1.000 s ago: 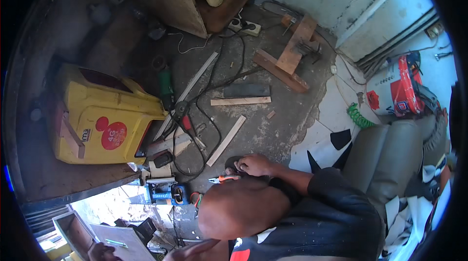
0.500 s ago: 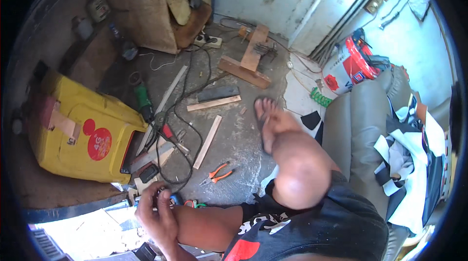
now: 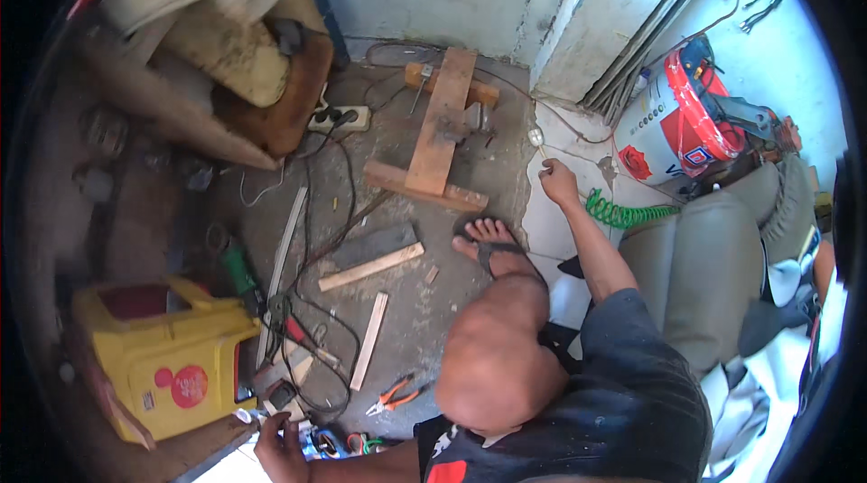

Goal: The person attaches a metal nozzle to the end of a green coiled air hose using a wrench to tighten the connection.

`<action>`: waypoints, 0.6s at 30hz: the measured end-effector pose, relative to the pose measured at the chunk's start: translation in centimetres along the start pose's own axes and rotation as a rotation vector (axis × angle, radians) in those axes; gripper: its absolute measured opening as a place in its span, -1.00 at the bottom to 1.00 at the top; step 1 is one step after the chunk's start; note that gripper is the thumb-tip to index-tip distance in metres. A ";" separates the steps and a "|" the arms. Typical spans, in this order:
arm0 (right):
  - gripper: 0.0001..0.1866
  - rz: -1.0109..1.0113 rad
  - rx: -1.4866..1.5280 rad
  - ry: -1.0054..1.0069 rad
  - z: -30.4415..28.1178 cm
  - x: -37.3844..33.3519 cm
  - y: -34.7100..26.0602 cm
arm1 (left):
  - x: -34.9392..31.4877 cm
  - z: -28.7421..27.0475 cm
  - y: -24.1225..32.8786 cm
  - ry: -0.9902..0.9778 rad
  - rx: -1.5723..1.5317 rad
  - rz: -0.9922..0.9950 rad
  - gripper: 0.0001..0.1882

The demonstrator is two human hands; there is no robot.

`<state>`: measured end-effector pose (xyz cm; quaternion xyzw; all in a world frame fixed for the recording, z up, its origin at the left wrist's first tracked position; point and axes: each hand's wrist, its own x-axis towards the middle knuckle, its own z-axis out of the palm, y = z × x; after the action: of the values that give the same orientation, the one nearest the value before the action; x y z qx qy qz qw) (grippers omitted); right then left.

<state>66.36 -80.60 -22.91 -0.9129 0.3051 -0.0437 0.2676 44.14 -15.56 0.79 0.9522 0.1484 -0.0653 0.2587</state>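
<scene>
My right hand [image 3: 560, 183] reaches out over the white tiles at the right, its fingers closed on a thin stick with a pale rounded head [image 3: 536, 137]. Low at the left, my left hand [image 3: 282, 454] has its fingers curled; what they hold, if anything, is too small to make out. A blue object [image 3: 326, 441] lies close beside that hand. Pliers with orange handles [image 3: 393, 397] rest on the floor between my left hand and my bent knee.
Ahead stands a wooden bench-like frame [image 3: 441, 126] with a metal clamp. Wood strips [image 3: 368, 340], tangled black cable [image 3: 302, 302] and a green angle grinder [image 3: 238, 274] lie at the left, near a yellow plastic case [image 3: 172, 339]. A bucket [image 3: 664, 126], green coiled hose [image 3: 623, 210] and grey cushion [image 3: 722, 271] are at the right.
My right arm has come into view, stretched toward the tiles with the stick in its hand. My left hand sits lower in the picture. The whole view has shifted.
</scene>
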 end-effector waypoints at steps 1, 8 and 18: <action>-0.58 0.021 -0.047 0.041 0.7 1.4 1.0 | 0.4 -0.3 1.1 -0.018 0.036 0.027 -0.68; -0.43 0.127 -0.272 0.426 -3.0 -3.0 3.0 | 4.1 2.6 5.5 0.009 0.294 -0.267 -0.70; -0.76 -0.116 0.070 -0.054 -5.5 2.8 1.5 | 15.2 16.7 25.9 -0.233 -0.090 -0.001 -0.79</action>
<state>66.50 -85.84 -19.23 -0.9199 0.2427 -0.0450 0.3047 65.96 -41.65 -4.36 0.9256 0.1205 -0.1691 0.3166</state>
